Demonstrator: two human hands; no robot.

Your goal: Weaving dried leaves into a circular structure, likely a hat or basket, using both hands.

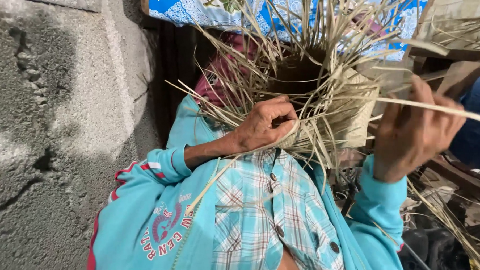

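Fingers of my left hand (264,125) pinch the woven basket (326,109) against my chest; my right hand (413,130) closes on one long strip (453,111), pulled taut rightward. Pull too hard and it likely snaps, though the weave's tightness is unclear.

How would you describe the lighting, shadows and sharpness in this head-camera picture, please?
Head view: soft, even light with no glare; a broad dark shadow lies on the concrete floor at the left. The left hand gripping the half-woven basket is sharp, while the right hand pulling a pale strip looks slightly blurred. Wide-angle distortion bends the edges.
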